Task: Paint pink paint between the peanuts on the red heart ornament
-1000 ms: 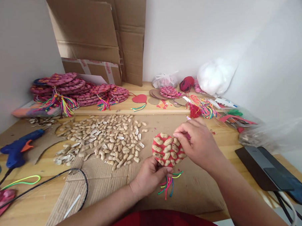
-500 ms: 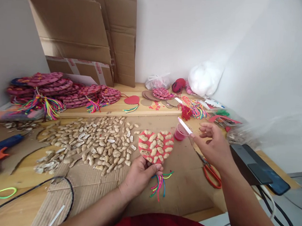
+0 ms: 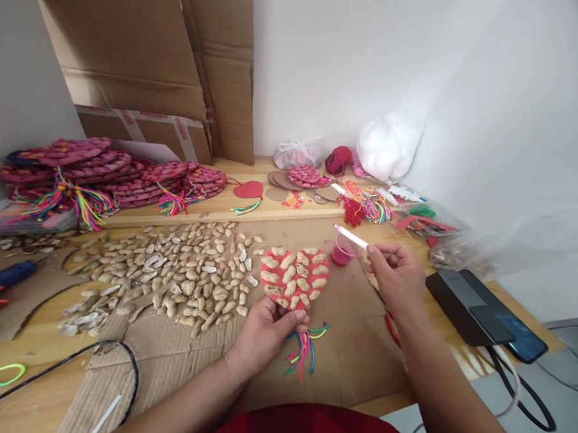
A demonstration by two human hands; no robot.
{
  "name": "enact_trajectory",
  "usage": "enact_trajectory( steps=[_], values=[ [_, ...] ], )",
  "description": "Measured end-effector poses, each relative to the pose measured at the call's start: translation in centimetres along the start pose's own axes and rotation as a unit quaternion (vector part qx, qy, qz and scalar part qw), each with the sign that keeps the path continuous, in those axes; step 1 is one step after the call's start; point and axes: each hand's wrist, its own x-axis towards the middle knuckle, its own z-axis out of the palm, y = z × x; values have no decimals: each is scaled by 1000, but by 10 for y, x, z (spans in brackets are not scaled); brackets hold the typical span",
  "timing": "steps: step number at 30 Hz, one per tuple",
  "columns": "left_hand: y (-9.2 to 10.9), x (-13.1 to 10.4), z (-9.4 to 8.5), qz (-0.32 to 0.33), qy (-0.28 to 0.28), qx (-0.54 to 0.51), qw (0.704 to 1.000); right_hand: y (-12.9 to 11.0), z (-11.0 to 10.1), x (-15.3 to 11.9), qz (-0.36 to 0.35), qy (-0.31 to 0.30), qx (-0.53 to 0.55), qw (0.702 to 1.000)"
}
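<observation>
My left hand (image 3: 269, 330) pinches the lower tip of a red heart (image 3: 282, 277) covered with rows of whole peanuts. Colourful cords (image 3: 303, 352) dangle below it as a tassel. In my right hand (image 3: 396, 272) is a slim white pen-like stick (image 3: 352, 236) with a pinkish tip, held between thumb and fingers and pointing left. Under the stick stands a clear plastic cup (image 3: 341, 252) with red-pink liquid. Orange-handled scissors (image 3: 392, 329) lie mostly hidden behind my right forearm.
Loose peanuts (image 3: 191, 269) spread over cardboard on the left, beside a blue glue gun (image 3: 3, 280). Braided pink mats (image 3: 65, 168) are stacked at the back left. Another red heart (image 3: 248, 190) lies on the raised board. Phones (image 3: 498, 321) lie at the right.
My right hand's fingers have closed further round the white stick, which now lies flatter over the cup. The left hand keeps the heart. The whole view has shifted slightly.
</observation>
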Motion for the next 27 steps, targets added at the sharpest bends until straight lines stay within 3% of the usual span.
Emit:
enact_trajectory(
  steps=[4,11,21,27],
  values=[
    [-1,0,-1,6,4,-3,1000,-9,-4,9,19,52,141,988],
    [1,-1,0,-5,20,4,1000,-39,-26,27,79,32,302,950],
    [0,0,-2,-5,9,5,1000,-48,-2,36,120,-57,373,918],
    [1,0,-2,-20,11,1,1000,-46,1,40,109,-66,366,922]
  ],
)
